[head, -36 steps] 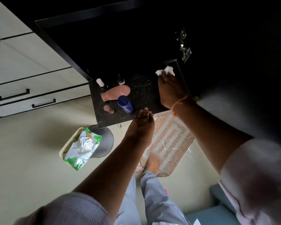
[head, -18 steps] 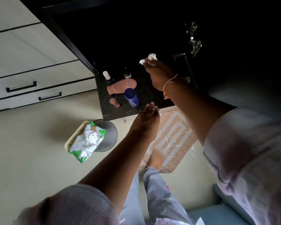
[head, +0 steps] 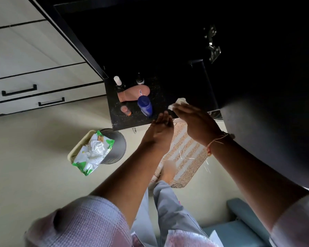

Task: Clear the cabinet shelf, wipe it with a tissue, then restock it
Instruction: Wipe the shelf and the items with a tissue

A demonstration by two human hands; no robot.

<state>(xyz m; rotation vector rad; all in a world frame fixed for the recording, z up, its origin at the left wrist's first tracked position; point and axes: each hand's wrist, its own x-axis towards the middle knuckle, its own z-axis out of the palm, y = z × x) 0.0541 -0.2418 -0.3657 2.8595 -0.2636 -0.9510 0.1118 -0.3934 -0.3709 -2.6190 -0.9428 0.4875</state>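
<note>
Right of the blue bottle (head: 145,106): right hand (head: 197,122) gripped tissue (head: 179,102), swept forward from shelf (head: 168,91) back; left hand (head: 161,128) lay open; wipe unfinished.

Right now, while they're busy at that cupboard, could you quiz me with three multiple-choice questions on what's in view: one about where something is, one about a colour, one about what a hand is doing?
1. The green-and-white pack lies:
A. in a drawer
B. across the basket down at floor level
C. on the rug

2. The bottle nearest the left hand is:
A. blue
B. yellow
C. green

3. The right hand:
A. is flat and empty
B. grips a bottle
C. has a white tissue at its fingertips

Answers:
1 B: the pack rests over the cream basket's rim.
2 A: the bottle's body is plainly blue.
3 C: the crumpled tissue sticks out just past the fingertips.
</note>
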